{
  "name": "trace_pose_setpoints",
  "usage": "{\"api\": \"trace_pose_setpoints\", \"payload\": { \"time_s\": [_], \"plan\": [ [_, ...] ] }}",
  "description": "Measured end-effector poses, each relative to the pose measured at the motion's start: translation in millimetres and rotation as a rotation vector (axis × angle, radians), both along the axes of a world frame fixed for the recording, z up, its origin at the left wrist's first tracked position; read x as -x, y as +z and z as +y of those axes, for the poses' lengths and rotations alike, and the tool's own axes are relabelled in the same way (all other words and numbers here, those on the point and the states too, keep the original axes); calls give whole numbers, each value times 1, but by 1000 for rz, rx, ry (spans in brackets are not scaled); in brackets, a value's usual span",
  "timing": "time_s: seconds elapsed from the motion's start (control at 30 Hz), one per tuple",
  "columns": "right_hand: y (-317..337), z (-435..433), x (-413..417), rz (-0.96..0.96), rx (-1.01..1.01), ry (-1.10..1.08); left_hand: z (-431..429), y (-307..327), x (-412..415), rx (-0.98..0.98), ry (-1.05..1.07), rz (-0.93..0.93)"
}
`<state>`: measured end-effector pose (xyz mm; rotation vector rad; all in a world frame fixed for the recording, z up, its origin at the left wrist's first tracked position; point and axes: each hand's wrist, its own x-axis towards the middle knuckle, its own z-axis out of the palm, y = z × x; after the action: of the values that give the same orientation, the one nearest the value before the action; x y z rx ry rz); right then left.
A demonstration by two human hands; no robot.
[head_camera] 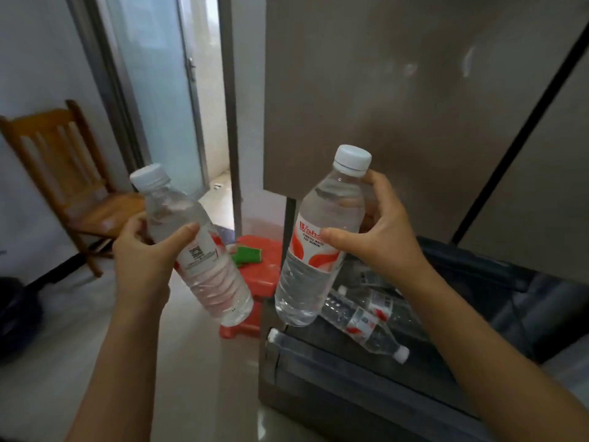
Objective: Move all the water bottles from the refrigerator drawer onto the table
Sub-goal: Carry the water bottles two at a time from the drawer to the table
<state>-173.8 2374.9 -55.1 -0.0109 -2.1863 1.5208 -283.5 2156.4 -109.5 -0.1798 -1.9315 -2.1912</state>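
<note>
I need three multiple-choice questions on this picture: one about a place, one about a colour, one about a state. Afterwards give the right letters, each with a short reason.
1. Where does the red stool stand?
A. on the floor beside the drawer
B. inside the drawer
C. on a chair

2. What colour are the caps of the left-hand bottle and the right-hand bottle?
A. blue
B. green
C. white

3. How is the drawer?
A. shut
B. open, with lying bottles inside
C. open and bare

Key: 1 A, its legs stand on the floor by the drawer's side. 2 C, both caps look white. 3 B, it is pulled out and bottles lie in it.
</note>
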Motion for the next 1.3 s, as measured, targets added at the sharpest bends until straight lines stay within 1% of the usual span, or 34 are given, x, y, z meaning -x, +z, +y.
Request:
{"api": "trace_pose_setpoints", "payload": {
  "time_s": [0.07, 0.27, 0.43, 0.53, 0.7, 0.77, 0.97, 1.13, 1.3],
  "plan": [
    [-9, -18, 18, -15, 8, 82, -27, -10, 2, 40, 85, -47],
    [-48, -56, 59, -76, 36, 255, -87, -56, -19, 262, 338, -156],
    [-66, -75, 83, -146, 77, 412, -119, -73, -60, 262, 500, -201],
    [-78, -85, 86, -207, -1, 535, -125, -74, -92, 267, 605, -215],
    [-104, -86, 69, -230, -254, 686, -113, -76, -153, 262, 731, -264],
    [-115, -84, 61, -258, -316, 753, -103, -77, -184, 238, 771, -283],
    [-140, -91, 40, -313, -441, 963, -87, -100, -277, 217, 940, -361],
    [-147, -117, 17, -277, -532, 1155, -84, -107, -346, 176, 1109, -453],
    [-149, -149, -6, -268, -561, 1290, -89, -104, -403, 123, 1275, -454]
  ]
}}
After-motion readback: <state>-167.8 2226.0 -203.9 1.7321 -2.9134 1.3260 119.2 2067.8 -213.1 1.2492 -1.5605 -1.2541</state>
